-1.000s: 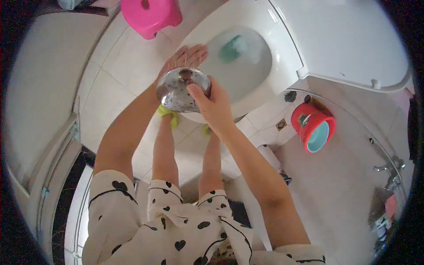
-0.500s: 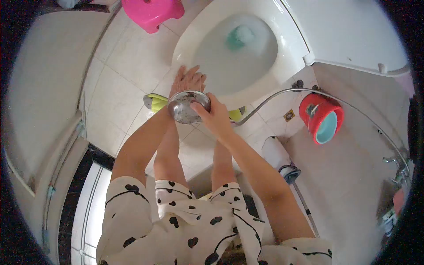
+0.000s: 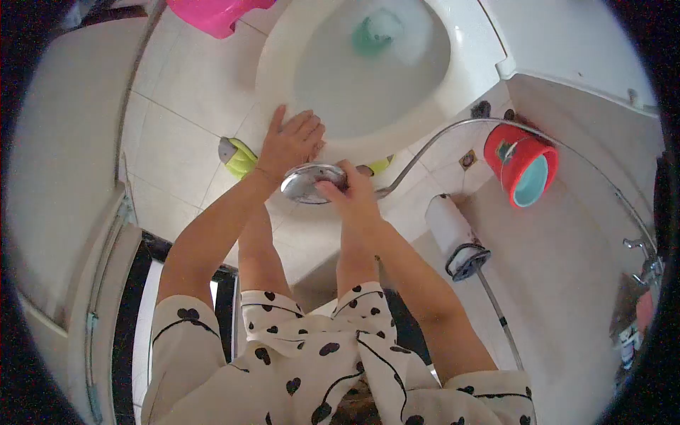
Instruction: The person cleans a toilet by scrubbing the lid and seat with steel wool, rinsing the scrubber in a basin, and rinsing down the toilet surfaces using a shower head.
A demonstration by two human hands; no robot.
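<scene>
My right hand (image 3: 356,198) is closed round a round chrome shower head (image 3: 306,185), the thumb lying on its visible face. A silver hose (image 3: 453,129) curves away from it to the right. Just beyond the shower head, my left hand (image 3: 294,142) has its palm down and fingers stretched out, the thumb apart. It holds nothing and is over the front rim of the white toilet (image 3: 273,78); whether it touches the rim I cannot tell. Cloudy water (image 3: 347,88) in the bowl holds a green patch (image 3: 372,35) with white foam.
A pink plastic stool (image 3: 216,14) is at the upper left on the tiled floor. To the right are a red bucket (image 3: 501,159) with a light blue inside, a white cylinder (image 3: 448,219) near a pole (image 3: 499,315), and a wall tap (image 3: 644,265). Yellow-green slippers (image 3: 241,157) show below.
The shower head has shifted slightly right and tilted, seen more edge-on. My left hand has come out from behind it, and its thumb is now spread. The view has moved a little.
</scene>
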